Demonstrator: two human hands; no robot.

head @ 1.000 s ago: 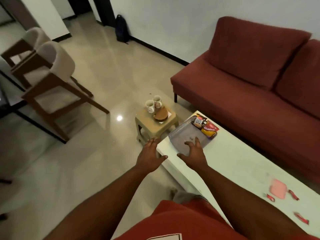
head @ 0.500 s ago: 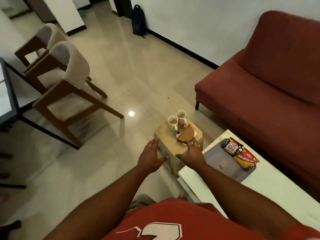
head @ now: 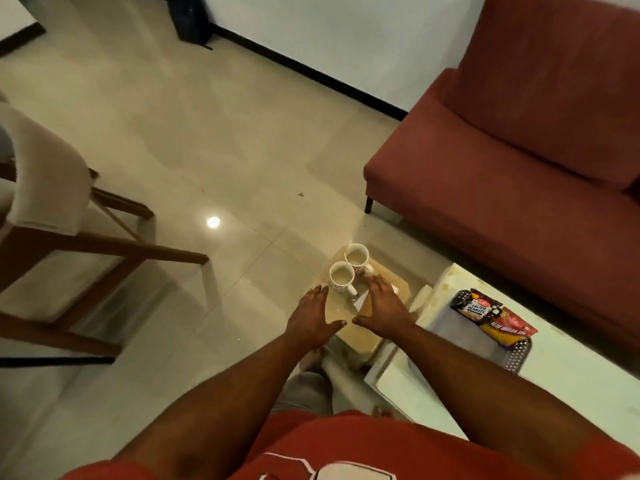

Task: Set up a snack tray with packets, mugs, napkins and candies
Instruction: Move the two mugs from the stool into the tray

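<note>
Two white mugs stand on a small beige stool [head: 356,337]: the near mug [head: 341,276] and the far mug [head: 356,256]. My left hand [head: 313,318] hovers open just left of and below the near mug. Over the stool my right hand [head: 382,308] spreads open, its fingertips close to the mugs, hiding what lies under it. A white napkin corner [head: 360,299] peeks out between my hands. On the white table [head: 571,368] at right lies a grey tray [head: 460,336] with a black peanut packet [head: 476,304] and a red-yellow snack packet [head: 507,329].
A red sofa [head: 519,161] fills the right side behind the table. A wooden chair with a pale cushion [head: 48,188] stands at left. A dark bag [head: 190,19] leans on the far wall. Glossy tiled floor [head: 207,150] spreads between them.
My view has swung left and down toward the stool. Both hands have left the tray and moved over to the stool, now close to the two mugs.
</note>
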